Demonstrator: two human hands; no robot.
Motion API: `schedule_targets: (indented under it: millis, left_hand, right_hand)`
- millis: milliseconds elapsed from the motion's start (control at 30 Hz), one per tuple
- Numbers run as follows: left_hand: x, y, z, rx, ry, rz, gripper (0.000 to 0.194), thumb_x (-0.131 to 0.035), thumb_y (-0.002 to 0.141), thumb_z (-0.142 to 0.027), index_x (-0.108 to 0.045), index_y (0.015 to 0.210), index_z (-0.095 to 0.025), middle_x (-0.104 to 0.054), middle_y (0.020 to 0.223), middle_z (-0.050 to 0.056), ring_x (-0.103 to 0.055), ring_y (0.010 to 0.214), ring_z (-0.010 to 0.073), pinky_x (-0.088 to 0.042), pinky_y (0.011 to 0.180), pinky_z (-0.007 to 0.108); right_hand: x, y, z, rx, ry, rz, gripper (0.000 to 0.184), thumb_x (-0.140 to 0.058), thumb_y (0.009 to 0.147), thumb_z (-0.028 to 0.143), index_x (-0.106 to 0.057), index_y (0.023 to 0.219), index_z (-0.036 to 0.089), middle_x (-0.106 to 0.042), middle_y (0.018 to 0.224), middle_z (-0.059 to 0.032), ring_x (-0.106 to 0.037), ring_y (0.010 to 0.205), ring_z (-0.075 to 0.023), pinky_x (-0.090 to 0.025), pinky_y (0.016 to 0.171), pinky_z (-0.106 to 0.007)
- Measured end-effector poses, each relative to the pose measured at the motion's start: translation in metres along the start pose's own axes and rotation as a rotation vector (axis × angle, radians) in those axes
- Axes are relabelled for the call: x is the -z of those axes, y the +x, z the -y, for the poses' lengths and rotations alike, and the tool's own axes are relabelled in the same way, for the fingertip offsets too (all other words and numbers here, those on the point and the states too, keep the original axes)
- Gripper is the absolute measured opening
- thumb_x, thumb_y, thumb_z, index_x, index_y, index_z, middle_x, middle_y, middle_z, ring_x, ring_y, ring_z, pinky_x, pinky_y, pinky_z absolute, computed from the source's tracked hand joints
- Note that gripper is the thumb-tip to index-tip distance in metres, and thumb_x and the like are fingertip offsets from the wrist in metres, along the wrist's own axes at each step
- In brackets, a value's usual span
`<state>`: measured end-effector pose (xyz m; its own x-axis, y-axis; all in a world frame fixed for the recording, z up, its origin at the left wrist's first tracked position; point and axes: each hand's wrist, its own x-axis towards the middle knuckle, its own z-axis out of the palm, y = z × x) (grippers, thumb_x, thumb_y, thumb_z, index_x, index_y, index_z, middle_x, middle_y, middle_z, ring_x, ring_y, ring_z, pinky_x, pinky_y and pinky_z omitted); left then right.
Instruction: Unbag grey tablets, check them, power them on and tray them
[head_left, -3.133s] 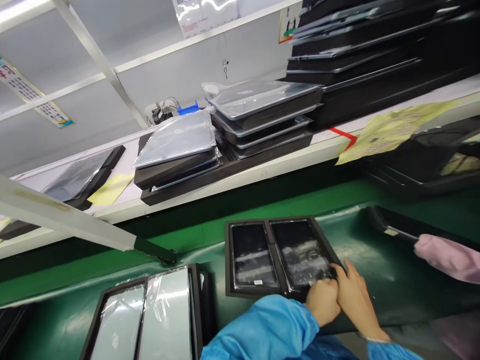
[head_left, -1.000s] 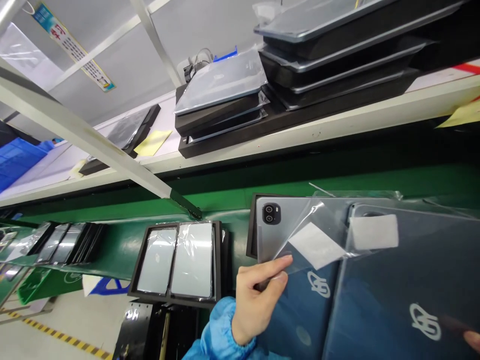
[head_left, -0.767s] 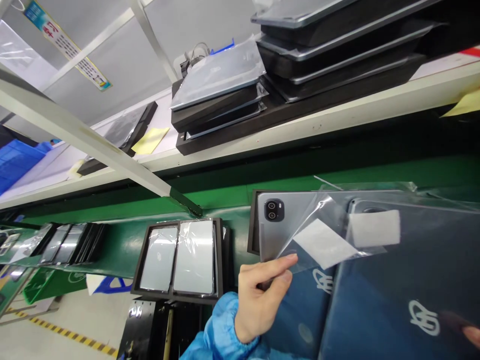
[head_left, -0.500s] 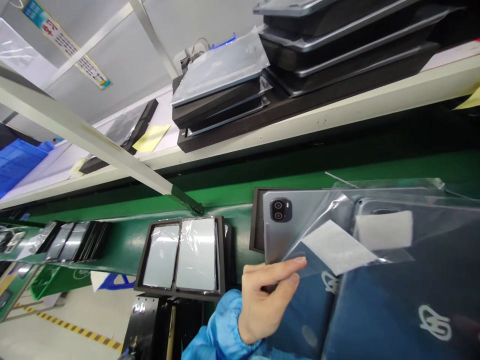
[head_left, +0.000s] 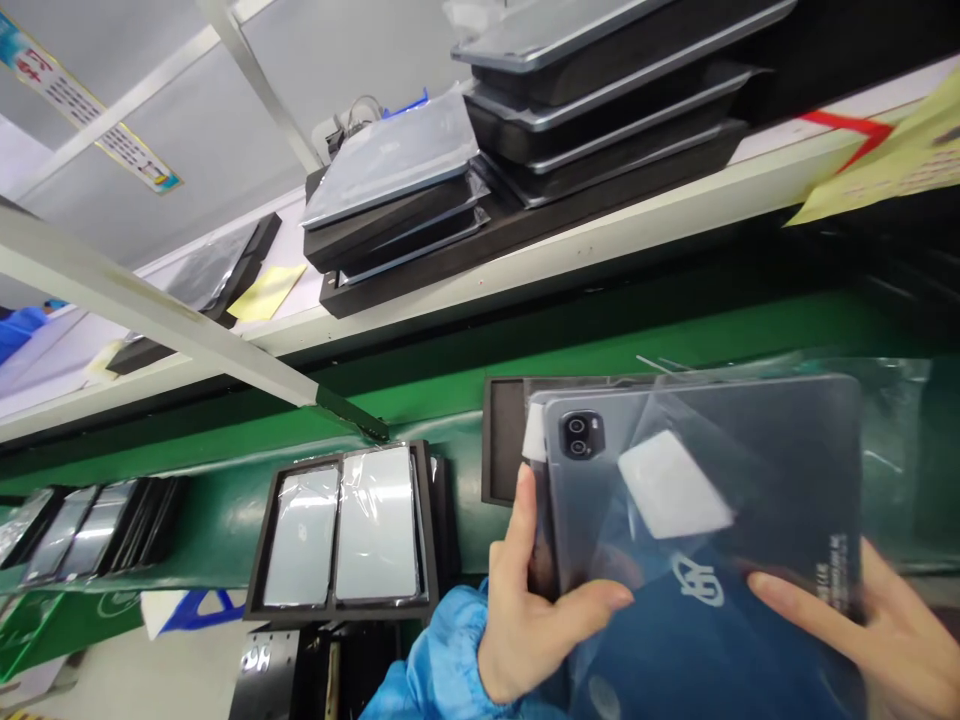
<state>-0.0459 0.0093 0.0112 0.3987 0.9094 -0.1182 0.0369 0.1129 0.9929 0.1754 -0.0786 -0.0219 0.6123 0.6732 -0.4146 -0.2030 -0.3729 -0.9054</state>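
A dark blue-grey tablet (head_left: 780, 480) lies back side up in front of me, with a twin-lens camera (head_left: 582, 434) in its upper left corner. Clear film covers part of the back and carries a white square label (head_left: 675, 485). Another tablet's edge shows beneath it on the left. My left hand (head_left: 536, 605) grips the left edge, thumb over the back and forefinger along the side. On the right edge my right hand (head_left: 877, 630) holds the same tablet, thumb on its back; its other fingers are partly hidden.
A black tray (head_left: 502, 445) is behind the tablet on the green bench (head_left: 465, 420). Two wrapped tablets (head_left: 379, 525) lie in another black tray (head_left: 431, 500) to the left. Above runs a white shelf (head_left: 517, 265) with stacked trays and tablets. A white post (head_left: 187, 320) slants down on the left.
The two tablets, earlier side by side and overlapping, are now nearly stacked. My right hand has come into view on the right edge. My left hand has closed on the left edge.
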Motion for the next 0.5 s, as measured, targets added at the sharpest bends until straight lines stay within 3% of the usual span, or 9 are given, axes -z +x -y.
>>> schedule_targets:
  millis: [67, 133, 333, 500]
  left_hand:
    - [-0.001, 0.000, 0.001, 0.028, -0.015, 0.030, 0.105, -0.085, 0.075, -0.054, -0.032, 0.162, -0.028, -0.080, 0.088, 0.005, -0.076, 0.073, 0.0256, -0.068, 0.070, 0.038]
    - [-0.001, -0.001, 0.002, 0.048, -0.023, 0.017, 0.101, -0.084, 0.076, -0.055, -0.036, 0.161, -0.027, -0.080, 0.087, 0.006, -0.077, 0.073, 0.0263, -0.068, 0.070, 0.038]
    - [-0.001, -0.003, -0.001, 0.033, -0.089, 0.001, 0.088, -0.085, 0.077, -0.048, -0.049, 0.154, -0.027, -0.081, 0.090, 0.006, -0.078, 0.077, 0.0256, -0.067, 0.068, 0.030]
    - [0.002, 0.001, -0.009, 0.039, -0.045, 0.005, 0.089, -0.086, 0.074, -0.049, -0.052, 0.152, -0.024, -0.081, 0.091, 0.007, -0.077, 0.074, 0.0258, -0.067, 0.067, 0.032]
  right_hand:
    - [-0.001, -0.001, 0.008, -0.072, 0.044, 0.007, 0.058, -0.093, 0.042, 0.054, -0.065, 0.090, 0.036, -0.080, 0.085, -0.0011, -0.077, 0.086, -0.0372, -0.070, 0.063, -0.039]
    - [0.001, -0.001, 0.011, -0.082, 0.043, 0.007, 0.059, -0.094, 0.040, 0.053, -0.065, 0.087, 0.035, -0.080, 0.089, -0.0021, -0.077, 0.087, -0.0375, -0.070, 0.063, -0.038]
    - [0.012, -0.004, -0.003, -0.035, 0.006, 0.017, 0.053, -0.092, 0.046, 0.053, -0.068, 0.090, 0.035, -0.080, 0.088, -0.0035, -0.077, 0.086, -0.0400, -0.071, 0.064, -0.044]
    - [0.014, -0.006, -0.008, 0.011, -0.020, 0.016, 0.056, -0.091, 0.049, 0.055, -0.070, 0.097, 0.035, -0.080, 0.094, -0.0043, -0.077, 0.091, -0.0399, -0.071, 0.068, -0.044]
